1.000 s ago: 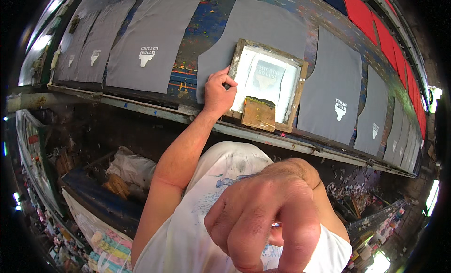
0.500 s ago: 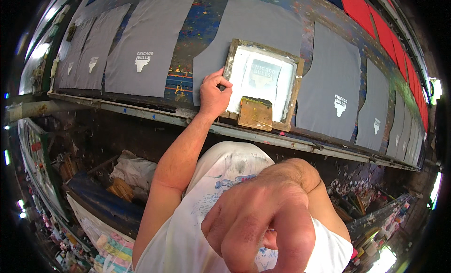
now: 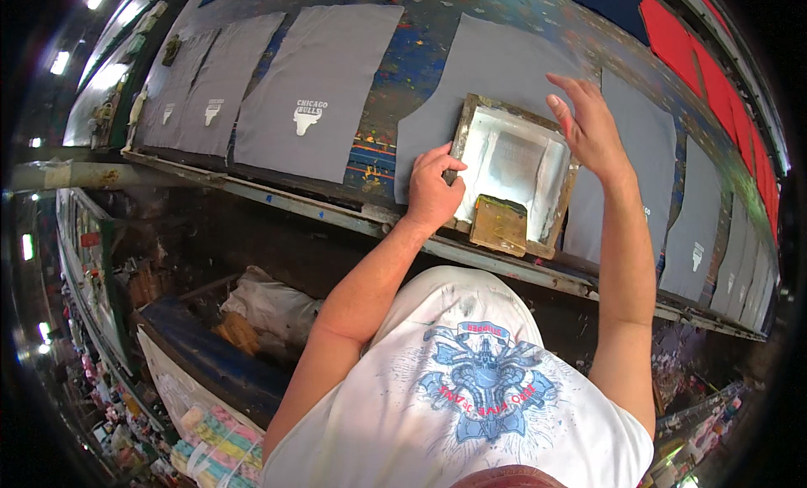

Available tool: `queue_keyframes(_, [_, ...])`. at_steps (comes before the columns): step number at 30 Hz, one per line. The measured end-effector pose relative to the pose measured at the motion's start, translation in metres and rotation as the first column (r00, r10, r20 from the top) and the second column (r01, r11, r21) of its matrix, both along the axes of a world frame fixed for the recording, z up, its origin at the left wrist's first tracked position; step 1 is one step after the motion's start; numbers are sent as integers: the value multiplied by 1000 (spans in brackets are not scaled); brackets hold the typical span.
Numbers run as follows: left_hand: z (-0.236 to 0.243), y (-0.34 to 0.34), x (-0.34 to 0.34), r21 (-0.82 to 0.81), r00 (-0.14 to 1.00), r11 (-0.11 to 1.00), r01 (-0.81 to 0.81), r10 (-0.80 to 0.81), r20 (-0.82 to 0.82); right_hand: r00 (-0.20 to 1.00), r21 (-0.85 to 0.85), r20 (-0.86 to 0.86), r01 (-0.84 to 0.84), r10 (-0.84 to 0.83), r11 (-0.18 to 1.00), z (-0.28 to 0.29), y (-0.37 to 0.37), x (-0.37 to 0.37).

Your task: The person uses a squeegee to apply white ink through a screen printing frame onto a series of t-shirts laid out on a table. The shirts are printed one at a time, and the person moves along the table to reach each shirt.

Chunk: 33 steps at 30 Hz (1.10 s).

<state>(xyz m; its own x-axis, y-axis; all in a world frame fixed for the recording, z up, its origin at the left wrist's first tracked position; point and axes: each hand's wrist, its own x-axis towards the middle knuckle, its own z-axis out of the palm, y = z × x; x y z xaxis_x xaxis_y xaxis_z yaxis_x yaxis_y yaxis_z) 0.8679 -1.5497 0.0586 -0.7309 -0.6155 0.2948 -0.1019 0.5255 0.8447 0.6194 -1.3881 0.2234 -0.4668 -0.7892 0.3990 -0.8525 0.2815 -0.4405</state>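
Observation:
A screen printing frame (image 3: 563, 212) with wooden sides and a white-smeared mesh lies on a grey fabric piece (image 3: 504, 63) near the table's front edge. My left hand (image 3: 435, 187) grips its left side, fingers curled at the wood. Over the frame's far right corner, my right hand (image 3: 593, 131) is raised with fingers and thumb apart, holding nothing. A wooden squeegee (image 3: 498, 226) leans on the near side of the frame. Through the mesh a faint printed shape shows; the fabric right beneath is otherwise hidden.
Grey pieces with a white bull-head print lie to the left (image 3: 315, 76) and right (image 3: 693, 211). Red pieces (image 3: 670, 36) line the far right side. A metal rail (image 3: 336, 212) runs along the paint-spotted table's front. Below left are a pale sack (image 3: 271, 303) and bundled coloured cloth (image 3: 217, 442).
My right hand has gone from low and close to the camera up and away, to above the frame's right side. My left hand stays at the frame's left side. The whole view has shifted.

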Motion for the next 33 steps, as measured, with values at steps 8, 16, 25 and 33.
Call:
queue_keyframes(8, [90, -6, 7, 14, 1000, 1000, -14, 14, -5, 872, 470, 480, -158, -101, 868, 31, -13, -82])
queue_keyframes(16, [152, 0, 4, -18, 994, 1000, 15, -17, -105, 808, 591, 579, -325, -109, 738, 80, -18, -132])
queue_keyframes(25, [183, 14, -31, 23, 965, 999, 36, -29, -259, 555, 394, 819, -359, -146, 846, 55, 11, -211])
queue_keyframes(33, [217, 31, 34, 536, 877, 841, 72, 203, -435, 709, 259, 705, -238, -15, 936, 43, 59, -185])
